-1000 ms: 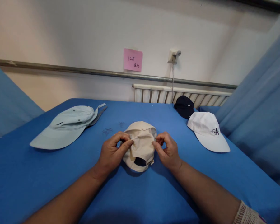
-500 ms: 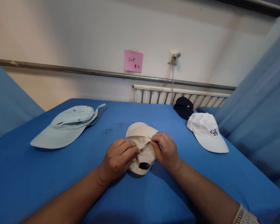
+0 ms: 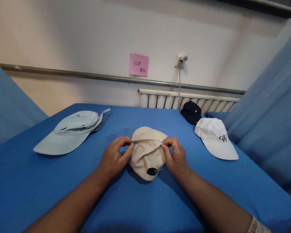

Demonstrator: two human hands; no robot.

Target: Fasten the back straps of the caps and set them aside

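The left hand [image 3: 114, 158] and right hand [image 3: 177, 159] pinch opposite sides of a creased beige fabric cap [image 3: 145, 157], mid-scene on a blue cloth surface [image 3: 135, 208]. Far right, a navy fabric cap [image 3: 190, 113] seemingly touches a white fabric cap [image 3: 211, 131].

1 head view, looking forward and down.

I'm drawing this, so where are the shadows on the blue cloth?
Head view: soft shadow under the crumpled beige fabric cap; head view: another below the bare right hand; head view: dim patch at the picture's bottom edge on the blue cloth.
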